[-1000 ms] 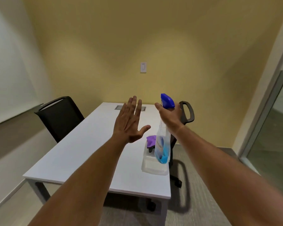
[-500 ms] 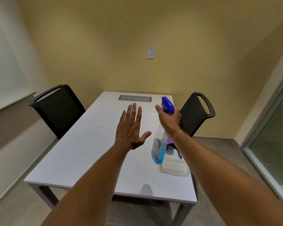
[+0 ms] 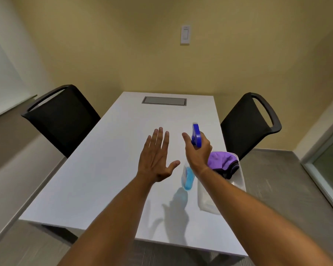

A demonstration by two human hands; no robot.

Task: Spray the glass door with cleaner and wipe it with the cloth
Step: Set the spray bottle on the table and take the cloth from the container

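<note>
Right hand point(image 3: 197, 150) gripping bottle point(image 3: 188, 175) above surface point(image 3: 104, 169); left hand point(image 3: 156, 158) spread flat, empty; cloth point(image 3: 219, 160) in tray point(image 3: 240, 181).

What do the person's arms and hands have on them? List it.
Nothing worn shows: both forearms are bare up to the frame edge, with no sleeves. The left hand and right hand have no gloves, rings, watch or wristband visible.

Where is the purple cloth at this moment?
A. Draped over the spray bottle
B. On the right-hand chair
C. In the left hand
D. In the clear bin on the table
D: the purple cloth lies in the clear bin at the table's right edge, while the left hand is open and empty.
</note>
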